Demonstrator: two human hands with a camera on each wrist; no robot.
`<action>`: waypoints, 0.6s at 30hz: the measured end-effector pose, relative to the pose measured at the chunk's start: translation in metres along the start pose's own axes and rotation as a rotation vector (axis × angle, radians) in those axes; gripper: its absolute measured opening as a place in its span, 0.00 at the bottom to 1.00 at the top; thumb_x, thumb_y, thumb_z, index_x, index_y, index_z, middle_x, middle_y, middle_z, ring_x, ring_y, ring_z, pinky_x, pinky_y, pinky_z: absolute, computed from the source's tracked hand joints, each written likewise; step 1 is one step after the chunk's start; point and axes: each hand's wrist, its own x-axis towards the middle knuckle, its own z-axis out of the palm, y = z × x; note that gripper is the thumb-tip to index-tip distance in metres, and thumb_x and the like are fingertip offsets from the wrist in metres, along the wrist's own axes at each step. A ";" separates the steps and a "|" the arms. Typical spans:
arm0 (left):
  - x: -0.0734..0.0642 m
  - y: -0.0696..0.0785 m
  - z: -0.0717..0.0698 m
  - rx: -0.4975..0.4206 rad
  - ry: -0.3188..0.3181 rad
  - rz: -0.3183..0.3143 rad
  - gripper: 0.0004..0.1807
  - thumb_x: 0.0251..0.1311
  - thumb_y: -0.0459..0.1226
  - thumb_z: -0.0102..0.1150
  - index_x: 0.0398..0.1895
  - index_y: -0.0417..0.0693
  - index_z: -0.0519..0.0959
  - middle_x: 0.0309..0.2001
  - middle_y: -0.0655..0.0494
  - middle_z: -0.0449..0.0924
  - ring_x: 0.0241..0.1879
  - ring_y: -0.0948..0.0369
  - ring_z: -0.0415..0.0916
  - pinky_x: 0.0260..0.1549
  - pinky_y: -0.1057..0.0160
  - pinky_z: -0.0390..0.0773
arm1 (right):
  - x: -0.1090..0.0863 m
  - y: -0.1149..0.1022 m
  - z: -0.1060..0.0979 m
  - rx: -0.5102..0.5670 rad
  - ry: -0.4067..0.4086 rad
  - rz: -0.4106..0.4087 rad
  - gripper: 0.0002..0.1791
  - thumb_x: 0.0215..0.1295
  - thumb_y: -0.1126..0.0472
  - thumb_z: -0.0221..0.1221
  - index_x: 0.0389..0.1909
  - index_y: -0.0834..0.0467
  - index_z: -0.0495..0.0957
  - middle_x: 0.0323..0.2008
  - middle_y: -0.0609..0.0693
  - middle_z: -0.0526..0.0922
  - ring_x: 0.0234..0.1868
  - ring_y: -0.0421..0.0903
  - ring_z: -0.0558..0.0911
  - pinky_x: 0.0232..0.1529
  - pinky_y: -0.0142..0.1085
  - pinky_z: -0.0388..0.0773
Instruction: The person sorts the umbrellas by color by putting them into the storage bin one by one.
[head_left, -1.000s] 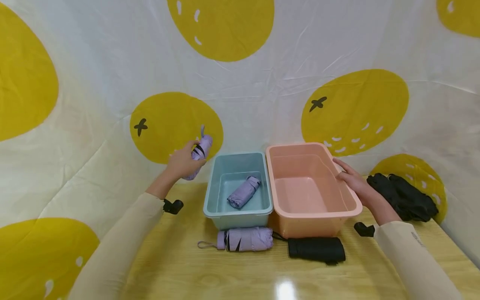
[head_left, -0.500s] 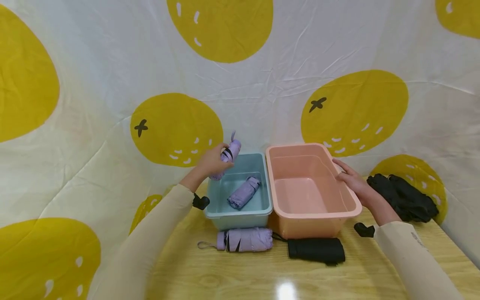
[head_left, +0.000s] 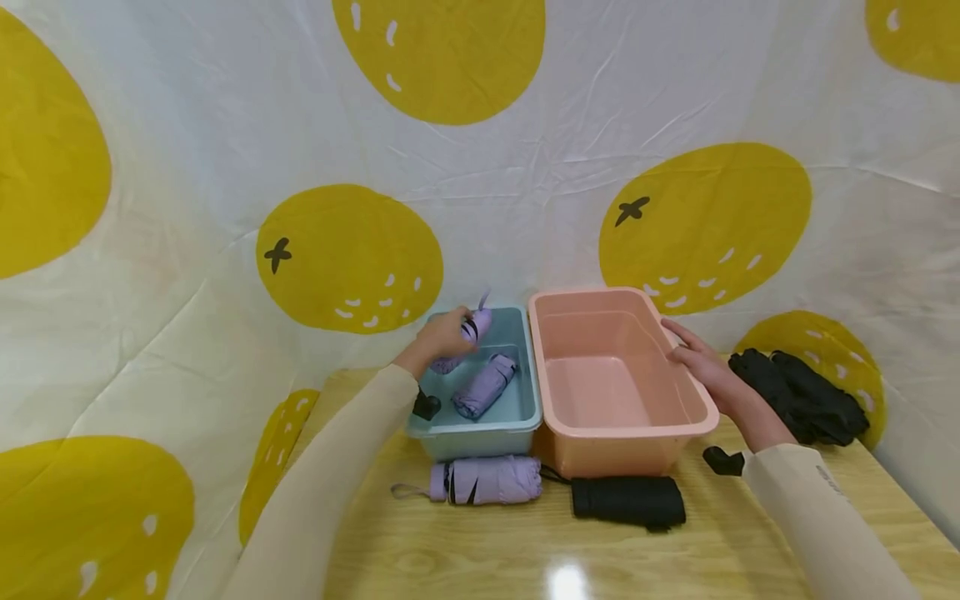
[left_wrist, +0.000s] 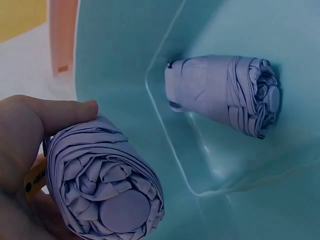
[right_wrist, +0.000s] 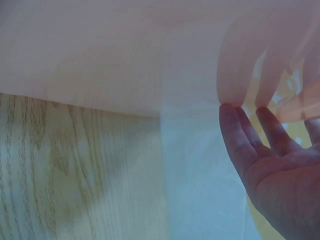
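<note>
My left hand (head_left: 444,335) grips a folded lavender umbrella (head_left: 480,325) with black marks and a wrist loop, held tilted over the left side of the light-blue basin (head_left: 480,427). In the left wrist view, its bunched end (left_wrist: 115,195) faces the camera. A second lavender folded umbrella (head_left: 486,386) lies on that basin's floor. On the far right, my right hand (head_left: 711,375) touches the right side of the pink basin (head_left: 630,432). The right wrist view shows its fingertips (right_wrist: 229,111) against the basin's outer wall, fairly straight.
In front of the basins lie another lavender folded umbrella (head_left: 495,481) and a black one (head_left: 628,500) on the wooden table (head_left: 450,554). A black crumpled bundle (head_left: 798,396) sits at the right. A cloth (head_left: 495,217) with yellow fruit prints hangs behind.
My left hand has moved right and down with the umbrella, from left of the light-blue basin to over its inside. My right hand stays at the pink basin.
</note>
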 end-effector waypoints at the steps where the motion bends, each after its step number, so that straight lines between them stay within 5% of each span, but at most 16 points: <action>1: 0.002 -0.001 0.002 -0.001 -0.011 -0.008 0.32 0.56 0.44 0.67 0.63 0.49 0.68 0.51 0.45 0.77 0.45 0.50 0.73 0.48 0.51 0.74 | 0.000 0.001 0.000 0.001 0.001 0.003 0.37 0.77 0.62 0.41 0.78 0.46 0.33 0.71 0.68 0.46 0.46 0.41 0.80 0.43 0.39 0.80; 7: 0.008 -0.002 0.013 -0.020 -0.061 -0.074 0.33 0.55 0.42 0.67 0.63 0.47 0.67 0.52 0.44 0.76 0.44 0.49 0.73 0.47 0.50 0.75 | -0.002 0.002 0.002 -0.010 0.003 0.012 0.38 0.77 0.62 0.42 0.78 0.45 0.33 0.71 0.69 0.47 0.46 0.42 0.79 0.45 0.41 0.80; 18: 0.024 -0.006 0.034 0.036 -0.107 -0.104 0.31 0.53 0.42 0.69 0.61 0.50 0.69 0.53 0.47 0.76 0.45 0.49 0.73 0.47 0.48 0.74 | -0.004 -0.004 0.002 -0.021 0.012 0.001 0.38 0.76 0.61 0.44 0.78 0.45 0.34 0.72 0.68 0.47 0.47 0.42 0.79 0.45 0.39 0.79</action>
